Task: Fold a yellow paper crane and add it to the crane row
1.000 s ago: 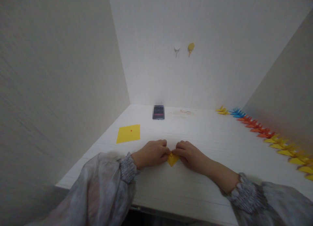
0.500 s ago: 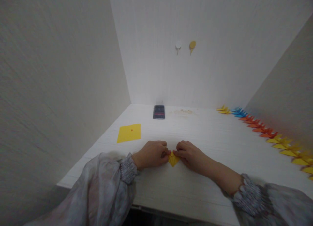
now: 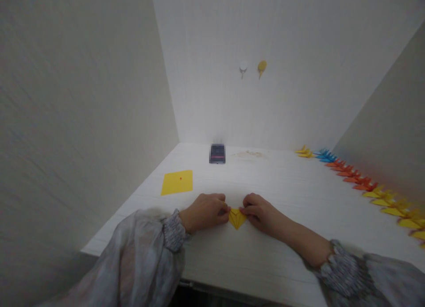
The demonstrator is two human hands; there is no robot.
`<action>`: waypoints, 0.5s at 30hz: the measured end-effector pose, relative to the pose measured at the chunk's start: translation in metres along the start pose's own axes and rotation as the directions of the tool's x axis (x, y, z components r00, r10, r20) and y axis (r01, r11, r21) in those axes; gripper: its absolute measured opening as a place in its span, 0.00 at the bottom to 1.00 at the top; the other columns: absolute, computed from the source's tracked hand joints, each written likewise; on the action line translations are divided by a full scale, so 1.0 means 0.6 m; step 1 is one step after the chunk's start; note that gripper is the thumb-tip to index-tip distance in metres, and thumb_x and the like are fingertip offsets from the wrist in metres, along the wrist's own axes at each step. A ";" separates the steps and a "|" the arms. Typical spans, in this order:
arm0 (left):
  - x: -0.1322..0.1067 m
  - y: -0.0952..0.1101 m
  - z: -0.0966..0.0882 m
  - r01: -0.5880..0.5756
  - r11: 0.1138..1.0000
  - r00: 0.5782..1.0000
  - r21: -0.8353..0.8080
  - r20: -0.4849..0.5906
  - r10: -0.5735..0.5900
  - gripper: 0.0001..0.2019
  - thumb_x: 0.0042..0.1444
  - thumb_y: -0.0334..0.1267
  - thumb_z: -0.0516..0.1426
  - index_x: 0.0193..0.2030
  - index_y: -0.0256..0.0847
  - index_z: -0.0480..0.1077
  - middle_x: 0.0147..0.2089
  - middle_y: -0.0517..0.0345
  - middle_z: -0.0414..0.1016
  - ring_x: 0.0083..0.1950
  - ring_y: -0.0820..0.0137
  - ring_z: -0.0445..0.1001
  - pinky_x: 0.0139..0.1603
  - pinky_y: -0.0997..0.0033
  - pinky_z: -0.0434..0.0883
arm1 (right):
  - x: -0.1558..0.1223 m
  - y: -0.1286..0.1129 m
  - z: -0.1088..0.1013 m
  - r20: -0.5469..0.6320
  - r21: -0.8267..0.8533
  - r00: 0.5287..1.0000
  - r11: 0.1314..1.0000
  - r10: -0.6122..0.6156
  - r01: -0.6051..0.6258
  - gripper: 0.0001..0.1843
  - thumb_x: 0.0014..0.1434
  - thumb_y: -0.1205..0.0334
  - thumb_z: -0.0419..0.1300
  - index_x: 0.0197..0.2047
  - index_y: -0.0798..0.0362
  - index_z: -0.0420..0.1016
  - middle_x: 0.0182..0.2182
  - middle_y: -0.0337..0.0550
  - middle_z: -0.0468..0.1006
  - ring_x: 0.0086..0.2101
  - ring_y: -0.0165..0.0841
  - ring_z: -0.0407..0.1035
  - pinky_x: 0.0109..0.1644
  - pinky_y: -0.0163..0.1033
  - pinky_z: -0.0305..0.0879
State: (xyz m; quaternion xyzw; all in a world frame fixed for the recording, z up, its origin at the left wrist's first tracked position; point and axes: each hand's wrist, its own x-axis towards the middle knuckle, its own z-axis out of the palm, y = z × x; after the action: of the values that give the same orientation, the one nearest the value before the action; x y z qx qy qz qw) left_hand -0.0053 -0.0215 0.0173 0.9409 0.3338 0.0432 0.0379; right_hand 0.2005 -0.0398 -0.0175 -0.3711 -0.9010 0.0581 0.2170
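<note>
A small piece of folded yellow origami paper (image 3: 237, 219) lies on the white table, its point toward me and crease lines showing down its middle. My left hand (image 3: 208, 213) pinches its left corner between thumb and curled fingers. On the opposite side, my right hand (image 3: 260, 212) grips the right corner in the same way. The paper's upper edge shows between the two hands, while its outer corners are hidden under my fingertips.
A flat yellow paper sheet (image 3: 177, 182) with a small red dot lies to the left. A dark blurred box-like item (image 3: 217, 154) stands near the back wall. Along the right wall runs a row of folded paper cranes (image 3: 361, 181) in yellow, blue and orange. Two hooks (image 3: 262, 66) hang on the wall.
My hands have drawn slightly apart, the right one shifting a little to the right. More of the folded paper's upper edge now shows between them.
</note>
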 end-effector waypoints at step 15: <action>0.001 0.004 -0.006 -0.029 0.999 1.000 -0.013 0.006 0.029 0.14 0.54 0.41 0.46 0.30 0.40 0.70 0.30 0.59 0.66 0.28 0.75 0.66 0.25 0.75 0.59 | 0.008 -0.017 -0.009 0.132 -0.111 0.991 0.993 -0.020 0.034 0.17 0.56 0.70 0.49 0.46 0.48 0.69 0.31 0.44 0.68 0.33 0.32 0.60 0.36 0.38 0.53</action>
State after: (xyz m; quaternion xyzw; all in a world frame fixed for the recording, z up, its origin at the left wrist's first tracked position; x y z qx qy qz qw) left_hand -0.0037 -0.0227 0.0214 0.9456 0.3195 0.0430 0.0443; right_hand 0.1932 -0.0444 -0.0083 -0.3660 -0.9200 0.0283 0.1372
